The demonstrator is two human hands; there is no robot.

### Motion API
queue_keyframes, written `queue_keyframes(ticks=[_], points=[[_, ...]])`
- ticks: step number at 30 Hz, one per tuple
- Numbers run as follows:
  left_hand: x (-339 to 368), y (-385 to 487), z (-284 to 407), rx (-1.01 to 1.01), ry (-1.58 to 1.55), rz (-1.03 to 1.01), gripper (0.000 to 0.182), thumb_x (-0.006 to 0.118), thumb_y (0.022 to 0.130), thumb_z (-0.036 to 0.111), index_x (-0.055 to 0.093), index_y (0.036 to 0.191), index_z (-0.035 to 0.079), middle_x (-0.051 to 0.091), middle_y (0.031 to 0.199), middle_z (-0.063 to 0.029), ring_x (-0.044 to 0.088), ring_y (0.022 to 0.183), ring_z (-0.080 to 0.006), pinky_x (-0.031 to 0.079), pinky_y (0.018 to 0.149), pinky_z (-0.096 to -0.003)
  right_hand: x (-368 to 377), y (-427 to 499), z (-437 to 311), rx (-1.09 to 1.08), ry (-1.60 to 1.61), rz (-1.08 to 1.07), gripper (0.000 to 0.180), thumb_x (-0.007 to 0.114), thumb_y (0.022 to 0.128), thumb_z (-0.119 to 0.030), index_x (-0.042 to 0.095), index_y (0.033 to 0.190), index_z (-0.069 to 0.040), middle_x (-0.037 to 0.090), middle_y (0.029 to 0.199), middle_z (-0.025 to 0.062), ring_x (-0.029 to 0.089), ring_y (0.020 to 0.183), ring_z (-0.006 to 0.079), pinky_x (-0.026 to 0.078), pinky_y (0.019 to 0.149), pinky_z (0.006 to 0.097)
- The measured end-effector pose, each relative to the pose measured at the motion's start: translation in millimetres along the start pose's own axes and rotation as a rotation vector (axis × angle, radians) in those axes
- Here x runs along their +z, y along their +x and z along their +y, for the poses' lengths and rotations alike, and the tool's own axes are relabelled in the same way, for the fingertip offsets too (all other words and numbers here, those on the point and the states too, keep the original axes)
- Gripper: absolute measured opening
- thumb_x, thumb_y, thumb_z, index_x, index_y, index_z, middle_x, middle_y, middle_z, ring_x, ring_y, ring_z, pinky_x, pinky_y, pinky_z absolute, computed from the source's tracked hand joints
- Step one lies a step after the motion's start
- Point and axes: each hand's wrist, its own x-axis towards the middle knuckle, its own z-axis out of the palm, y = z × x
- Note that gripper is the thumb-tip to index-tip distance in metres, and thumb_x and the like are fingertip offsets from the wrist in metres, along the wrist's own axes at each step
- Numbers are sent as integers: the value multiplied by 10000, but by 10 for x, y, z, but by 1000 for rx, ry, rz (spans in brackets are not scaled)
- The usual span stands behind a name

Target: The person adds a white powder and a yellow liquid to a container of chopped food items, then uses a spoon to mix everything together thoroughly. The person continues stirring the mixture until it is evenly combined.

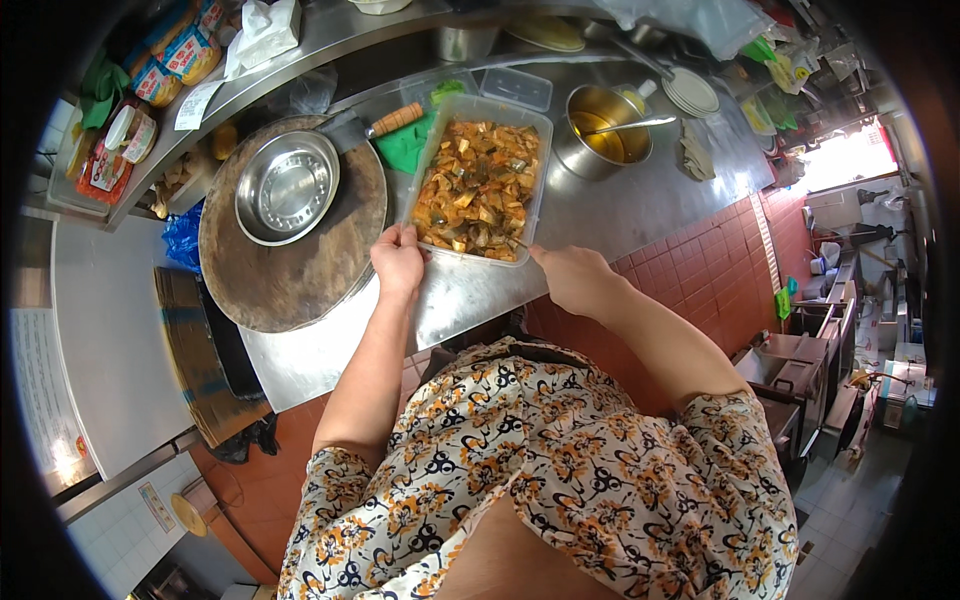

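Note:
A rectangular clear plastic container sits on the steel worktop, filled with chopped cooked vegetables in an orange-brown sauce. My left hand grips its near left corner, thumb at the rim. At the near right corner is my right hand, closed on a thin utensil whose tip is sunk in the vegetables, so its kind is hidden. Left of the container, a shallow steel bowl rests on a thick round wooden chopping block. A cleaver with a wooden handle lies beyond, partly over a green cloth.
Right of the container stands a steel pot of yellow liquid, a spoon across it. Further right are a folded cloth and stacked plates. A raised steel shelf with jars and tissues runs along the back.

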Motion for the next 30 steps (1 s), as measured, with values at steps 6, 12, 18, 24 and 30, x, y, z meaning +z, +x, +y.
queue_keyframes(ticks=[6, 12, 18, 24, 30], points=[[-5, 18, -21, 17, 17, -8, 242, 558, 1051, 150, 686, 1051, -55, 624, 748, -40, 544, 547, -110, 499, 526, -281, 38, 433, -54, 117, -66, 62, 549, 524, 915, -48, 477, 1461, -13, 735, 969, 193, 721, 911, 367, 581, 764, 474], [54, 39, -23, 50, 44, 60, 240, 556, 1049, 139, 679, 1036, -67, 612, 724, -38, 530, 546, -120, 476, 526, -294, -69, 863, -92, 214, -65, 156, 612, 506, 917, -16, 427, 1524, -51, 728, 945, 174, 724, 872, 339, 579, 732, 439], [161, 197, -85, 33, -4, 213, 238, 613, 1022, 153, 654, 1015, -81, 644, 769, -57, 534, 567, -112, 432, 513, -299, -156, 889, -65, 196, -102, 154, 595, 515, 926, -53, 474, 1515, -131, 729, 964, 164, 725, 878, 321, 580, 748, 435], [157, 88, -38, -37, -144, 231, 209, 648, 1008, 158, 624, 1016, -49, 616, 755, -45, 544, 583, -121, 465, 535, -287, -592, 221, 280, 61, -60, 246, 433, 454, 971, -103, 616, 1373, -107, 722, 983, 198, 705, 928, 371, 567, 823, 483], [193, -253, 10, -205, -178, 94, 170, 653, 998, 129, 597, 979, -30, 599, 770, -43, 578, 625, -131, 512, 561, -271, -673, 736, 604, 164, 60, 370, 366, 498, 970, -122, 659, 1291, -50, 707, 975, 260, 688, 936, 417, 550, 825, 489]])
